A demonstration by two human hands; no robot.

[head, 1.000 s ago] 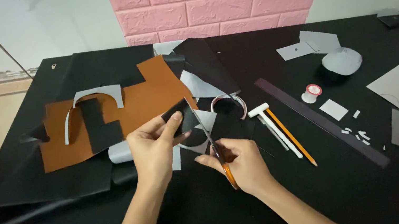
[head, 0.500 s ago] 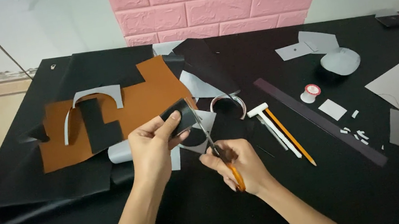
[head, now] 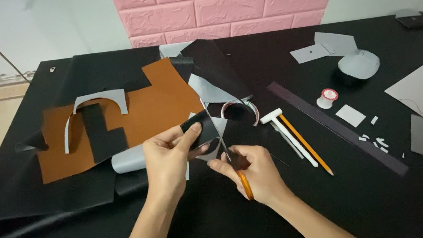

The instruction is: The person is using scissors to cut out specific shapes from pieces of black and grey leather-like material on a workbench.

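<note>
My left hand (head: 168, 160) pinches a small black piece of leather (head: 201, 131) and holds it up over the table. My right hand (head: 251, 170) grips orange-handled scissors (head: 232, 161). Their blades point up and away, along the right edge of the black piece. Under the hands lie a large brown leather sheet (head: 148, 115) and grey offcuts (head: 128, 160) on black material.
A pencil (head: 306, 145) and a white tool (head: 287, 134) lie right of my hands, beside a long dark ruler (head: 337, 128). A tape measure loop (head: 241, 110), a thread spool (head: 327, 98), grey cut pieces (head: 421, 83) and small scraps (head: 376, 141) are scattered over the black table (head: 382, 199).
The hands have shifted slightly. The scissors have worked along the edge of the black piece, which my left hand has turned a little.
</note>
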